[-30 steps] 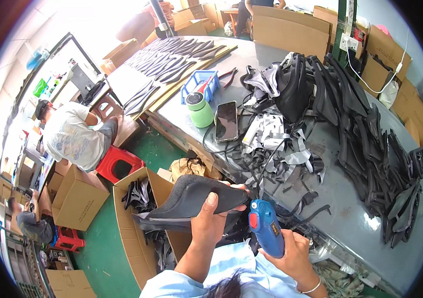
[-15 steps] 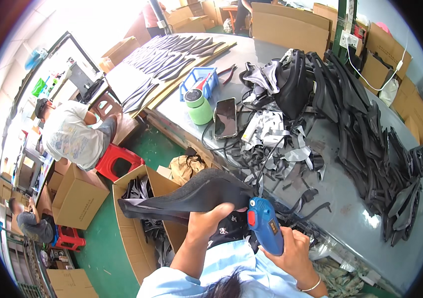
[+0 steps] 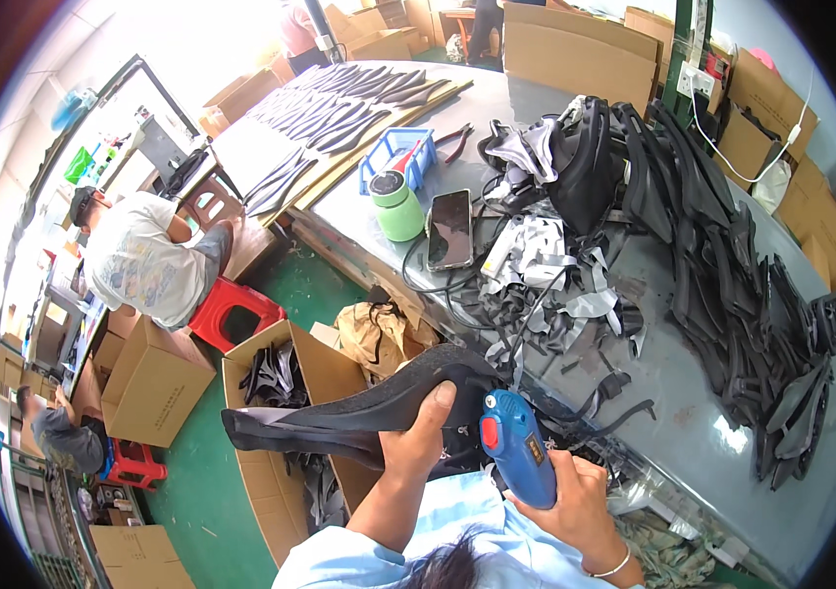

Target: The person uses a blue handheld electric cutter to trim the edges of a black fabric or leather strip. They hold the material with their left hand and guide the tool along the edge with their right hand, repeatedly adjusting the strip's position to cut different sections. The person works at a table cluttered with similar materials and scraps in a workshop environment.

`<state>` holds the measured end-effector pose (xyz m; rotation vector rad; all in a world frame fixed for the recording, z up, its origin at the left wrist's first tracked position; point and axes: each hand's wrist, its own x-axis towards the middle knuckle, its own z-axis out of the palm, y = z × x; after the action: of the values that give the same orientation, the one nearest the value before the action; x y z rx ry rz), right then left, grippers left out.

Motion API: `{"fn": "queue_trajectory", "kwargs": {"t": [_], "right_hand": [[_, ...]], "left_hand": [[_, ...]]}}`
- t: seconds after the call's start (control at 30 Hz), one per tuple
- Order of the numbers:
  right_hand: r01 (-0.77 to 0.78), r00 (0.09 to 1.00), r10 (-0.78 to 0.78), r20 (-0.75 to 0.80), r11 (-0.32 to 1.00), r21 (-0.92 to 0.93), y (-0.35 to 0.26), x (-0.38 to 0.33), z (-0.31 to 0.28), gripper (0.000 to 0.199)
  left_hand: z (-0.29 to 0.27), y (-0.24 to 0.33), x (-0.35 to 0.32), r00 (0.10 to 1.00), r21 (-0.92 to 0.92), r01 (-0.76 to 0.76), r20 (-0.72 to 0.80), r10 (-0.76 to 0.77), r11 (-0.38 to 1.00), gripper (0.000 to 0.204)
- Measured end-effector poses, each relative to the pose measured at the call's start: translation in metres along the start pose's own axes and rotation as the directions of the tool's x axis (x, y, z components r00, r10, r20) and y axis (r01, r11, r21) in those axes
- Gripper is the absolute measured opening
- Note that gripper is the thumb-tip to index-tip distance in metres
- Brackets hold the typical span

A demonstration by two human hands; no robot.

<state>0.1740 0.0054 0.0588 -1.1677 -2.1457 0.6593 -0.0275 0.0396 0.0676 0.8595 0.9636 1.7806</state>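
Gripped long, curved, black padded piece (image 3: 339,407) in curled left hand (image 3: 413,437), above open brown cardboard box (image 3: 259,481), left end shifted slightly farther left than half a second earlier, and clasped rounded blue plastic hand tool (image 3: 519,454) in wrapped right hand (image 3: 577,506), likewise moved leftward, apparently keeping piece within reach.

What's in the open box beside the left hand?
Black and grey pieces. The black pad in the left hand blocks the middle; the box's bottom is covered.

Handheld tool (image 3: 524,466), lower centre: is showing smooth plastic. Curved piece (image 3: 359,408), lower left-centre: is looking matt, rough-topped. Tabletop (image 3: 675,378), right: is gleaming, smooth.
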Motion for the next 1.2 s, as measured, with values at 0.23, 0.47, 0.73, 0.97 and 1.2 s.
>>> {"fn": "queue_trajectory", "kwargs": {"t": [0.23,0.47,0.73,0.97,1.2], "right_hand": [[-0.047,0.999,0.047,0.007,0.994,0.1,-0.004,0.002,0.001,0.055],[-0.014,1.0,0.014,-0.018,1.0,0.024,-0.002,0.001,-0.001,0.054],[0.035,0.999,-0.033,0.034,0.998,-0.056,0.002,-0.002,-0.002,0.048],[0.036,0.998,-0.042,0.05,0.994,0.102,0.002,-0.001,0.001,0.046],[-0.054,0.994,0.022,0.104,0.945,0.324,-0.008,0.003,0.001,0.045]], "left_hand": [[0.004,-0.001,-0.003,1.0,0.096,-0.007,-0.008,0.008,0.995,0.023],[-0.001,0.022,0.009,0.975,0.254,0.134,0.138,-0.173,0.958,0.024],[-0.003,0.047,0.035,0.868,0.621,-0.014,0.397,-0.299,0.783,0.025],[-0.014,0.026,0.04,0.773,0.667,-0.36,0.604,-0.192,0.653,0.027],[-0.016,-0.004,0.027,0.769,0.66,-0.502,0.636,-0.061,0.56,0.032]]}}
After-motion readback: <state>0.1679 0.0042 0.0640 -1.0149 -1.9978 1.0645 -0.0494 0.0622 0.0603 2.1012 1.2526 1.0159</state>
